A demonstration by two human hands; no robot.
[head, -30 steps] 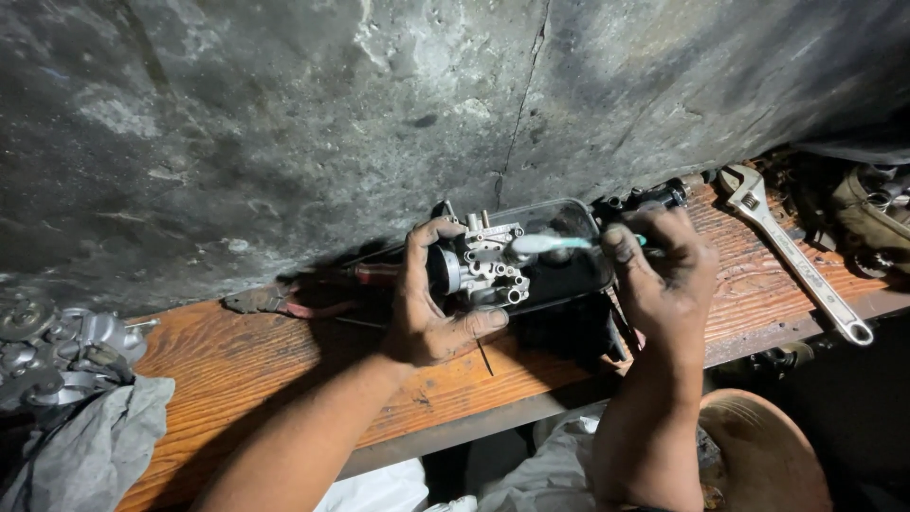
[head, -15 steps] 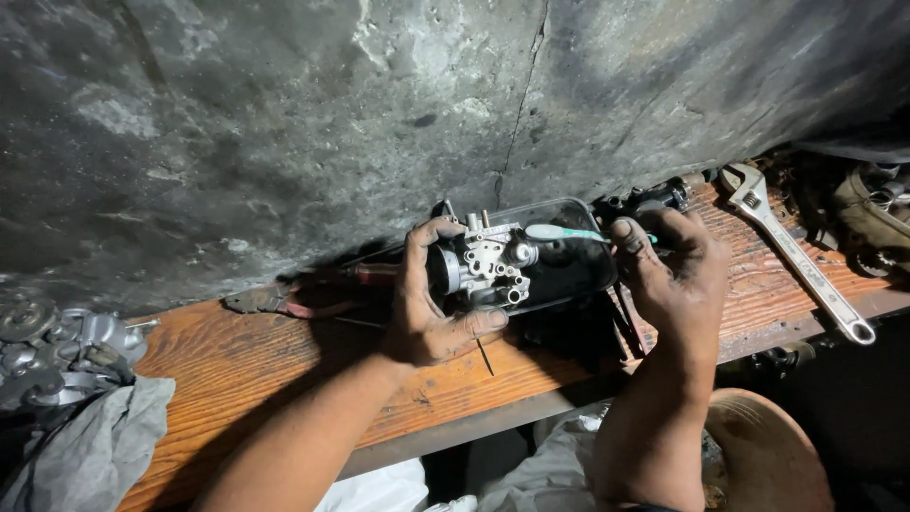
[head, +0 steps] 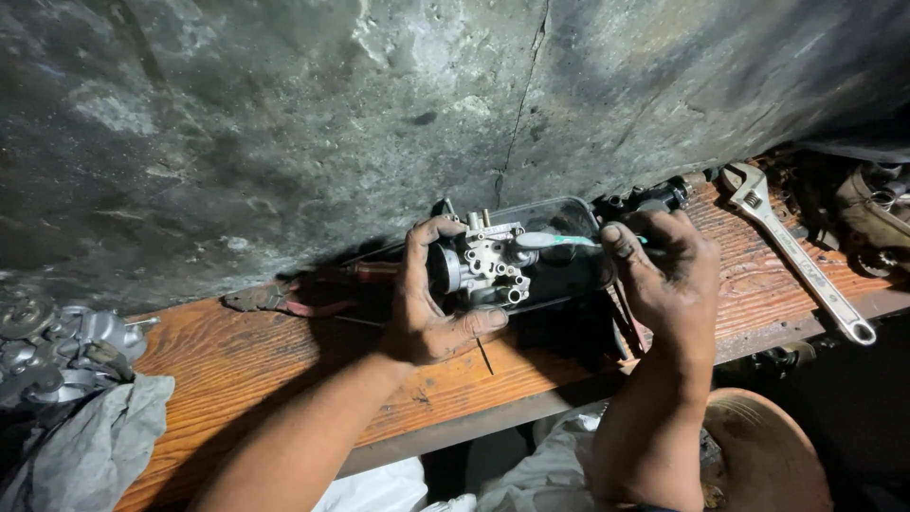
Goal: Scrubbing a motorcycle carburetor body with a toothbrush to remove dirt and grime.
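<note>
While left hand [head: 431, 308] clamps the carburetor [head: 483, 265] | right hand [head: 668, 275] pinches toothbrush [head: 559, 241], bristles on casting | I judge scrubbing step; next needs short strokes, firm hold.

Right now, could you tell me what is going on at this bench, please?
A person is working on a small metal carburettor over a dark tray on a wooden bench. The left hand grips the carburettor, while the right hand holds a toothbrush with its head against the part. An adjustable wrench lies to the right and pliers to the left.
</note>
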